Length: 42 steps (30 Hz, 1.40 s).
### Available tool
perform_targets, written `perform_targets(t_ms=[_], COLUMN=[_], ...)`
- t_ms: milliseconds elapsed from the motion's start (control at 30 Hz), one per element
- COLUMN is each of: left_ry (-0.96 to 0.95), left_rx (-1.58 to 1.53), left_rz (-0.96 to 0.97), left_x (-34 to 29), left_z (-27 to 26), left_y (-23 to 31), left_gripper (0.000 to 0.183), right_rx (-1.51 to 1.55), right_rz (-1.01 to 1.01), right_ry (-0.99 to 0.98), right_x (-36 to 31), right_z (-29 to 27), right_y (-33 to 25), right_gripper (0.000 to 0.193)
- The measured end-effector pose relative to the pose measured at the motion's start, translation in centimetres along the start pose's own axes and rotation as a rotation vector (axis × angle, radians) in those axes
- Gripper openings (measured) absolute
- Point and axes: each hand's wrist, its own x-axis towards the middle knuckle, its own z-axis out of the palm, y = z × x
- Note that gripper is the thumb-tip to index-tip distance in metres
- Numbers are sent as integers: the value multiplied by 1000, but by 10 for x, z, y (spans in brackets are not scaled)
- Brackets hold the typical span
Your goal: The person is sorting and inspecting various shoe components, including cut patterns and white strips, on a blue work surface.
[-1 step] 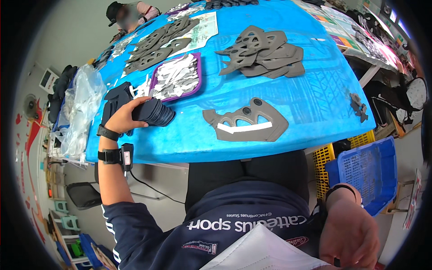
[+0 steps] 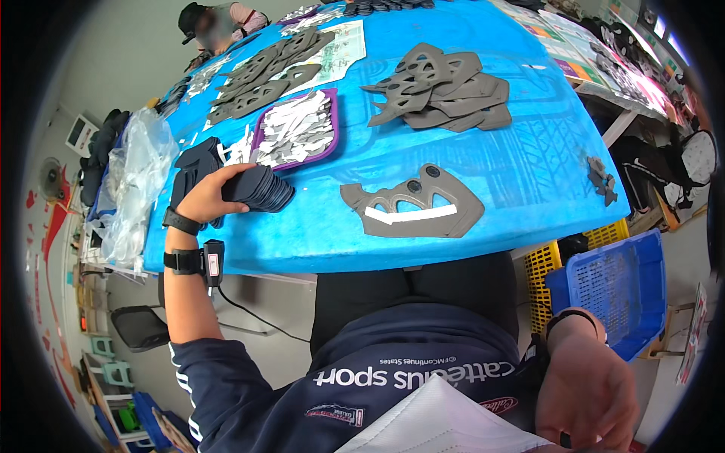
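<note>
Head view: left hand grasps dark stack on desk, best lifted squarely; right hand hangs loosely curled.

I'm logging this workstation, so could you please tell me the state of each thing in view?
Left hand: gripping a fanned stack of dark pieces on the blue table.
Right hand: down by the lap, off the table; whether it holds anything is unclear.
Grey cut-out piece: flat, with a white strip across it.
Purple tray: full of pale scraps.
Blue crate: on the floor.
</note>
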Motion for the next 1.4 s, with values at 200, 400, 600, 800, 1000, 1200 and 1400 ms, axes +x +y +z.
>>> perform_targets(t_ms=[200, 400, 600, 800, 1000, 1200, 1400], left_ry=[-81, -104, -38, 159, -172, -80, 1], left_rx=[76, 2, -61, -132, 104, 162, 229], left_rz=[3, 13, -26, -14, 42, 46, 42], left_x=[3, 12, 0, -36, -52, -43, -46], left_z=[-9, -10, -21, -45, 16, 45, 44], left_y=[-1, -4, -6, 12, 31, 12, 15], left_gripper=[69, 60, 61, 68, 60, 56, 54], right_rx=[-53, -227, -357, -289, -268, -238, -313], right_rz=[149, 264, 327, 355, 392, 415, 451], right_ry=[79, 446, 390, 375, 380, 324, 252], right_x=[-13, -31, -40, -46, -51, -47, -46], right_z=[-11, -16, -18, -29, -30, -26, -25], right_y=[-5, -11, -5, -8, -10, -11, -16], right_gripper=[59, 48, 50, 50, 50, 50, 54])
